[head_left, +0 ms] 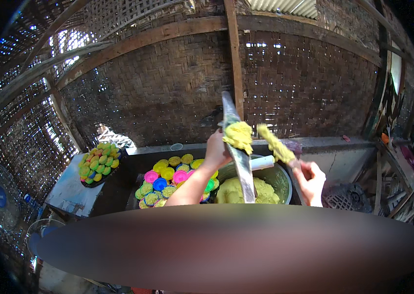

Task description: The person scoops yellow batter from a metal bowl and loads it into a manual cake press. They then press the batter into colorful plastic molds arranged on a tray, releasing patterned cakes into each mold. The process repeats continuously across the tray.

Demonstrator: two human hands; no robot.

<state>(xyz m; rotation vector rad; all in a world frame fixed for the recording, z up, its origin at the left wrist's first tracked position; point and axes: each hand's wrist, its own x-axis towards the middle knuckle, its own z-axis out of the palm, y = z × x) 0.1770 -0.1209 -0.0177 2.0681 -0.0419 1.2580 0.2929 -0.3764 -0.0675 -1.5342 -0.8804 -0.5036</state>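
Note:
My left hand point(215, 149) grips a long, flat, tilted grey board point(243, 171) with a lump of yellow paste point(238, 136) on it. My right hand point(309, 179) holds a paste-coated stick point(278, 146) just right of the board. Below both is a metal pot point(285, 179) of yellow paste point(229, 191), with a white cylinder point(261, 163) across its upper part. Small colourful plastic cups point(160, 183), some filled with speckled yellow-green stuff, crowd the left of the pot. The bottom of the view is blurred out.
A dark basket point(121, 161) heaped with yellow and green rounded pieces stands on a pale table point(65, 186) at left. A low ledge point(329, 142) runs along the woven wall. A dark plastic crate point(344, 198) and leaning wooden boards point(378, 181) are at right.

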